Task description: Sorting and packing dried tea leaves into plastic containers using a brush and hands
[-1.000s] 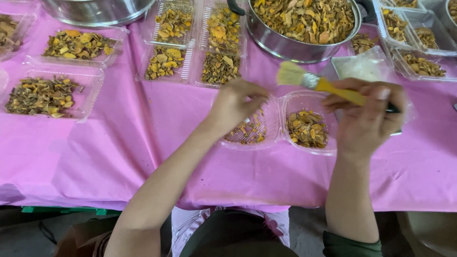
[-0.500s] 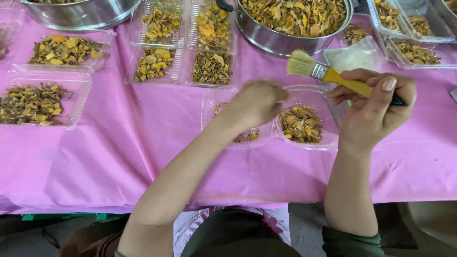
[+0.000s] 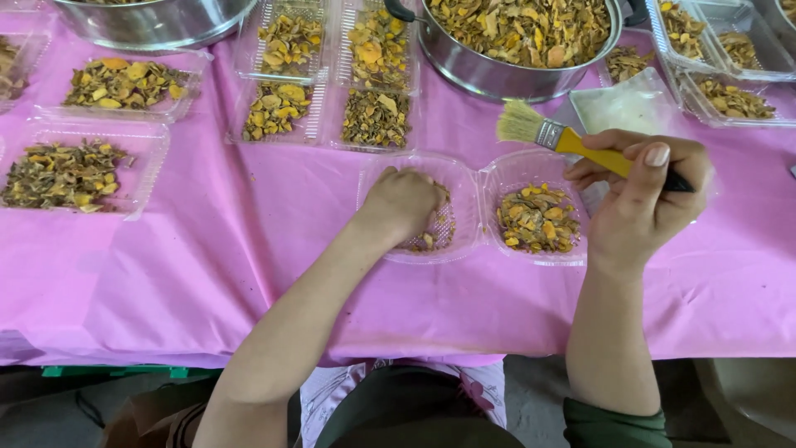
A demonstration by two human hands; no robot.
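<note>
Pink cloth-covered table (image 3: 207, 249) — left hand (image 3: 402, 203) curled in clear clamshell's (image 3: 473, 207) dried chips, right hand (image 3: 643, 203) fingers clasping yellow-handled bristle brush (image 3: 572, 141).

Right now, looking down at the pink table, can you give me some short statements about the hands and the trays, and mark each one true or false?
1. The right hand holds a brush with a yellow handle. True.
2. The left hand rests inside the left half of the clear double tray. True.
3. The brush bristles touch the dried pieces in the right half of the tray. False: they are up in the air, above the pink cloth.
4. The metal pot behind the tray is empty. False: it is full of yellow-brown dried pieces.
</note>
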